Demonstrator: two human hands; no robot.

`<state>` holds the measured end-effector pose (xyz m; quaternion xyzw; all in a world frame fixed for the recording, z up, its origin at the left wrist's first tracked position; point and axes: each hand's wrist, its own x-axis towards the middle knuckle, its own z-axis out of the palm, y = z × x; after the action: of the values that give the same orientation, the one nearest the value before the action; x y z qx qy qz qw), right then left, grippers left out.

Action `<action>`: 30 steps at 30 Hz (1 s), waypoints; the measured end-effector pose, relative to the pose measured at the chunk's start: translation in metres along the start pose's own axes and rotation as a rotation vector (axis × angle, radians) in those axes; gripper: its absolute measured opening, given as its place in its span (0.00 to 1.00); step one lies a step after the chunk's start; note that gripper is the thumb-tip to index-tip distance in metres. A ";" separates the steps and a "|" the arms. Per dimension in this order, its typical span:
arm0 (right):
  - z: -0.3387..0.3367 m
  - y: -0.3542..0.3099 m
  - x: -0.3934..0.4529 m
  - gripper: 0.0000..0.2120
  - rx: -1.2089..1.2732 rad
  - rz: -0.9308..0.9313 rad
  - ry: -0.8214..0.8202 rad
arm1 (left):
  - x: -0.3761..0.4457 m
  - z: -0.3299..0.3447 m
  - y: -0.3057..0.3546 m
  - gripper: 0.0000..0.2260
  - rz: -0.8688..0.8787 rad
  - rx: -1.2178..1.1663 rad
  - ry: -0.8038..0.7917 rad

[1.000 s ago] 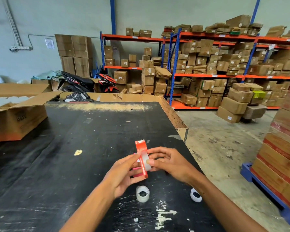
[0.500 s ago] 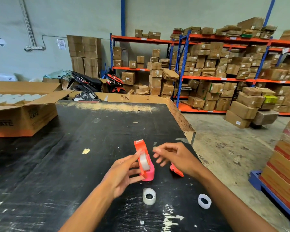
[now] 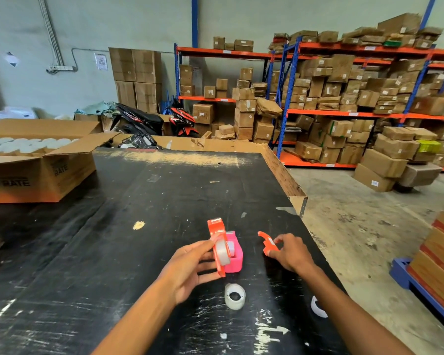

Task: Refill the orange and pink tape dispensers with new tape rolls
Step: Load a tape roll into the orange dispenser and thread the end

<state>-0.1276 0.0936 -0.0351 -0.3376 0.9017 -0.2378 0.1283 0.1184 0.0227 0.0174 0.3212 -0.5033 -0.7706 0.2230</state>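
Observation:
My left hand [image 3: 190,265] holds the orange tape dispenser [image 3: 215,231] upright, with a clear tape roll [image 3: 221,252] seated in its open side. The pink tape dispenser [image 3: 235,254] stands on the black table [image 3: 113,252] just behind it, with a roll inside. My right hand [image 3: 290,252] rests its fingertips on a loose orange cover piece [image 3: 267,243] lying on the table. A clear tape roll [image 3: 235,295] lies near my left wrist. A white ring [image 3: 318,307] peeks out beside my right forearm.
An open cardboard box [image 3: 49,170] of white rolls sits at the table's far left. The table's right edge [image 3: 303,203] drops to a concrete floor. Shelves of boxes [image 3: 344,98] and a parked motorcycle [image 3: 144,119] stand behind. Stacked cartons on a blue pallet [image 3: 441,252] are at right.
My right hand has left the orange dispenser and moved right, setting the orange cover piece on the table. The pink dispenser is now visible behind the orange one. My left hand keeps its hold.

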 end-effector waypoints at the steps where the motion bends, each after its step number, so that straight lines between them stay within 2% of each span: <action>1: -0.002 -0.003 -0.001 0.21 0.073 0.022 -0.028 | 0.001 0.000 0.000 0.11 0.000 0.000 0.001; 4: -0.008 -0.008 -0.005 0.21 0.442 0.025 -0.101 | 0.003 0.001 0.000 0.10 0.000 -0.008 -0.001; 6: -0.020 -0.020 -0.021 0.21 0.663 -0.049 -0.191 | 0.005 0.002 0.000 0.11 0.001 -0.016 -0.006; 8: -0.028 -0.033 -0.037 0.25 0.758 -0.153 -0.297 | 0.009 0.003 -0.001 0.12 0.004 -0.017 -0.006; 11: -0.032 -0.049 -0.057 0.23 0.830 -0.274 -0.416 | 0.013 0.004 -0.001 0.13 0.012 -0.034 0.001; 13: -0.029 -0.053 -0.062 0.21 0.850 -0.291 -0.429 | 0.014 0.005 -0.001 0.13 0.021 -0.040 0.004; 23: -0.026 -0.061 -0.078 0.28 0.931 -0.341 -0.388 | 0.011 0.002 0.002 0.19 0.046 -0.049 -0.003; 30: -0.027 -0.068 -0.087 0.20 1.010 -0.369 -0.390 | 0.010 0.001 0.006 0.18 0.075 -0.082 -0.004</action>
<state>-0.0368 0.1165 0.0288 -0.4239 0.5618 -0.5911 0.3940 0.1106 0.0141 0.0199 0.2912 -0.4834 -0.7823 0.2636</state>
